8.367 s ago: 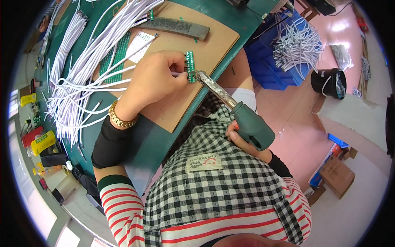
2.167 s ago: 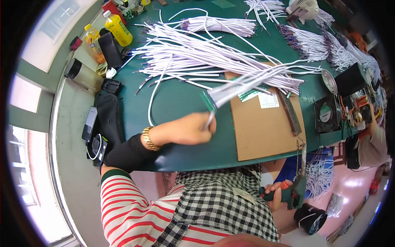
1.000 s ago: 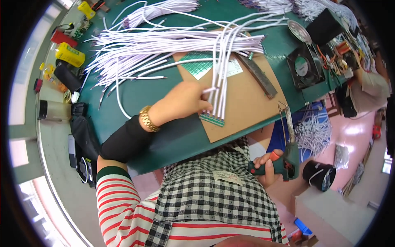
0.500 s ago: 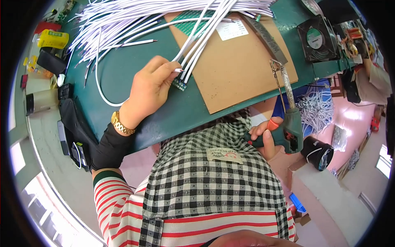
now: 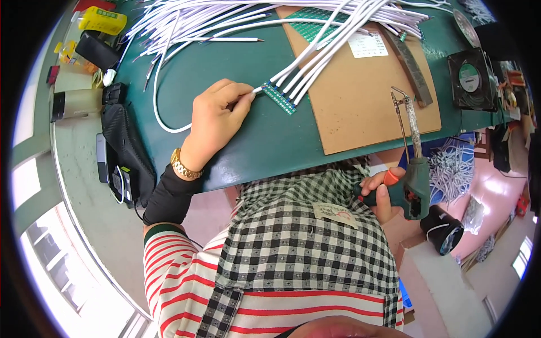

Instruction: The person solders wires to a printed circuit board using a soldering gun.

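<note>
My left hand (image 5: 220, 115) pinches a white cable (image 5: 164, 96) close to its stripped end. That end meets the left edge of a narrow green circuit board (image 5: 279, 99) on the table. Several other white cables (image 5: 324, 65) run from the board's far side toward the upper right. In my right hand (image 5: 383, 194) is a soldering gun (image 5: 416, 188) with a green body, held by its handle beside the apron. Its metal tip and thin feed tube (image 5: 401, 98) point up over the brown board.
A brown board (image 5: 372, 107) lies on the green table (image 5: 225, 169), bearing a white paper label (image 5: 367, 45), a green circuit panel (image 5: 313, 25) and a dark metal bar (image 5: 407, 70). A pile of white cables (image 5: 191, 22) covers the back. A fan (image 5: 472, 80) stands at the right.
My view has shifted, so the scene sits further right. The left hand has brought the cable's end to the green board's left edge. The right hand still grips the soldering gun.
</note>
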Demonstrator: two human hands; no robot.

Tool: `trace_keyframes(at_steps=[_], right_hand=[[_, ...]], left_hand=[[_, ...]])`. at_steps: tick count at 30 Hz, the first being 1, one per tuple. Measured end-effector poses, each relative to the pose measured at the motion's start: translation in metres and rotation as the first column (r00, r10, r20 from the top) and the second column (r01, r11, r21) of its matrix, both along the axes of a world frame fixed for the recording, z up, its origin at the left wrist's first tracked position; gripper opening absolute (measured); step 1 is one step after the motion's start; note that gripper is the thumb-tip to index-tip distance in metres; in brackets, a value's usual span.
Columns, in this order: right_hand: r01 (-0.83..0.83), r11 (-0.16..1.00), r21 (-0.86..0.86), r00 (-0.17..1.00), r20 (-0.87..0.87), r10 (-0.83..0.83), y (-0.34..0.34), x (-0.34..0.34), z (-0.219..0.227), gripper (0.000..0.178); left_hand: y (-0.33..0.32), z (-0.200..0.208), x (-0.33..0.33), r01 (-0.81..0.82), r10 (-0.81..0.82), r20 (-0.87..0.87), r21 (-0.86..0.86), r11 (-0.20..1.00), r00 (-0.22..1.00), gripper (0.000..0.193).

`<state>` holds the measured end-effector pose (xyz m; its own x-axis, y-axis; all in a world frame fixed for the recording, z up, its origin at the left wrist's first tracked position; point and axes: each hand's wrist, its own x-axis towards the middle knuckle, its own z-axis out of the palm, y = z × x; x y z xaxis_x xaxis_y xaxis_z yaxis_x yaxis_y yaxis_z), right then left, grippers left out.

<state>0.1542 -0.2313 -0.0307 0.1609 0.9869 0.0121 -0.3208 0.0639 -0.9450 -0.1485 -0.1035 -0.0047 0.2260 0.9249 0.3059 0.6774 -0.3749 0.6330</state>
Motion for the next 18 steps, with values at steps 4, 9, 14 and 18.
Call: trace_keyframes(at_steps=[4, 9, 14, 18], right_hand=[[-0.043, 0.998, 0.047, 0.999, -0.006, 0.043, 0.005, -0.007, -0.003, 0.04], [-0.148, 0.987, 0.065, 0.987, -0.046, 0.152, 0.01, -0.019, -0.004, 0.04], [-0.222, 0.974, 0.041, 0.974, -0.041, 0.223, 0.015, -0.026, -0.006, 0.039], [-0.205, 0.979, -0.002, 0.968, -0.145, 0.203, 0.021, -0.033, -0.003, 0.039]], left_hand=[[-0.003, 0.002, 0.002, -0.146, 0.147, -0.005, -0.146, 0.978, 0.989, 0.007], [-0.004, 0.007, 0.002, -0.203, 0.181, -0.111, -0.241, 0.949, 0.977, 0.006], [-0.006, 0.01, 0.003, -0.148, 0.11, -0.187, -0.206, 0.967, 0.976, 0.009], [-0.006, 0.003, 0.0, -0.108, 0.095, -0.124, -0.104, 0.989, 0.988, 0.01]])
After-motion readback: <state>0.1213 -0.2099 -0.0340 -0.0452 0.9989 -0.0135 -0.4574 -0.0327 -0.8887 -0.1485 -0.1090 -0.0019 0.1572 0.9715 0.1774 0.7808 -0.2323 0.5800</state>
